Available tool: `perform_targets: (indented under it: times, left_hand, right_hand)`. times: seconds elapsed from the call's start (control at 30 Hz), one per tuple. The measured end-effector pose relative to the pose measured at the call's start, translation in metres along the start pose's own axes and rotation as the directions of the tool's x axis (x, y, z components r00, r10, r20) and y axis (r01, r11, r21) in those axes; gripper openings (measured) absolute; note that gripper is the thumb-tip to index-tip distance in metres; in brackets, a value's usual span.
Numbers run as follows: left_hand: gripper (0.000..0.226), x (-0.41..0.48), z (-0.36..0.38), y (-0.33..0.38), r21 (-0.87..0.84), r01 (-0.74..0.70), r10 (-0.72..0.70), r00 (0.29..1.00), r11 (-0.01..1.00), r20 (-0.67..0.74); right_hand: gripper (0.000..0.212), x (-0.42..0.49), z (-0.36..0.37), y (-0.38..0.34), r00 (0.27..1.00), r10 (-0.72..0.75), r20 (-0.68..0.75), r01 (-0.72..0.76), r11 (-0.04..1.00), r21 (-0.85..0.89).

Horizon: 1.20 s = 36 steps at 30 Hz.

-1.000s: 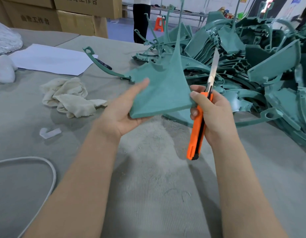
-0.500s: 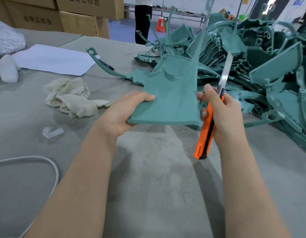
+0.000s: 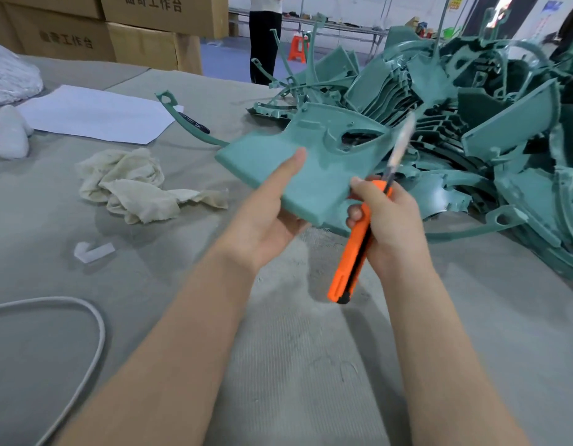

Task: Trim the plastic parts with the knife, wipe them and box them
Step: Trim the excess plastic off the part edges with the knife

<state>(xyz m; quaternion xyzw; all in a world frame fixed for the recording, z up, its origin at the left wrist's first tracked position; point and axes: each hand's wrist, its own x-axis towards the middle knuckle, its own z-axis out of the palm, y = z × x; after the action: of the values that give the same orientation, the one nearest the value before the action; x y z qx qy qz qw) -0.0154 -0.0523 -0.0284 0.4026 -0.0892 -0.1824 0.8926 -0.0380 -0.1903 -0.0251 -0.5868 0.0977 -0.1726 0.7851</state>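
Note:
My left hand [image 3: 265, 214] holds a teal plastic part [image 3: 314, 162] above the table, thumb on its top face and fingers underneath. The part lies nearly flat, its broad smooth end towards me and an oval cut-out at its far end. My right hand [image 3: 388, 223] grips an orange utility knife [image 3: 356, 252], blade extended and pointing up past the part's right edge; the blade is blurred. A cream wiping cloth [image 3: 133, 185] lies crumpled on the table to the left.
A big heap of teal plastic parts [image 3: 471, 123] fills the right and far side of the grey felt table [image 3: 294, 365]. White paper [image 3: 95, 114], cardboard boxes [image 3: 143, 40], a white cable [image 3: 85, 349] and a small white scrap [image 3: 92, 251] lie left. A person [image 3: 265, 37] stands behind.
My left hand has turned the plastic part from upright to nearly flat, showing its cut-out end. The knife has tilted and moved a little towards the part's right edge.

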Motion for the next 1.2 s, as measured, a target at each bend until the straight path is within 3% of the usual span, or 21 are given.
perform_targets:
  times: [0.07,0.17,0.27,0.4,0.6,0.77,0.97,1.2]
  left_hand:
    - [0.035,0.003,-0.005,0.0,-0.051,-0.021,0.015,0.992,0.998,-0.125]
    - [0.017,0.003,-0.017,0.013,-0.105,-0.055,0.026,0.964,0.993,-0.264]
    - [0.011,-0.001,-0.026,0.025,-0.226,-0.033,-0.034,0.958,0.973,-0.285]
    - [0.019,-0.008,-0.033,0.035,-0.295,0.126,-0.194,0.957,0.947,-0.214]
    - [0.025,-0.01,-0.039,0.038,-0.263,0.242,-0.302,0.928,0.934,-0.218]
    - [0.029,-0.011,-0.04,0.038,-0.2,0.271,-0.313,0.923,0.942,-0.224]
    - [0.03,-0.01,-0.043,0.037,-0.237,0.257,-0.311,0.922,0.937,-0.232]
    - [0.017,-0.009,-0.045,0.037,-0.315,0.228,-0.301,0.931,0.921,-0.207]
  right_hand:
    - [0.011,-0.001,-0.001,0.002,0.995,-0.086,0.047,0.095,0.97,-0.225]
    - [0.025,0.003,-0.012,-0.001,0.971,-0.24,-0.016,0.214,0.891,-0.4]
    - [0.041,0.008,-0.023,-0.003,0.907,-0.412,-0.092,0.306,0.791,-0.53]
    - [0.046,0.01,-0.03,-0.004,0.844,-0.511,-0.161,0.378,0.781,-0.497]
    - [0.049,0.009,-0.029,-0.003,0.805,-0.583,-0.109,0.467,0.736,-0.49]
    - [0.053,0.009,-0.032,-0.001,0.806,-0.588,-0.07,0.48,0.718,-0.504]
    - [0.057,0.009,-0.031,0.0,0.812,-0.583,-0.02,0.497,0.71,-0.499]
    - [0.062,0.005,-0.023,0.007,0.842,-0.504,0.192,0.519,0.661,-0.542]
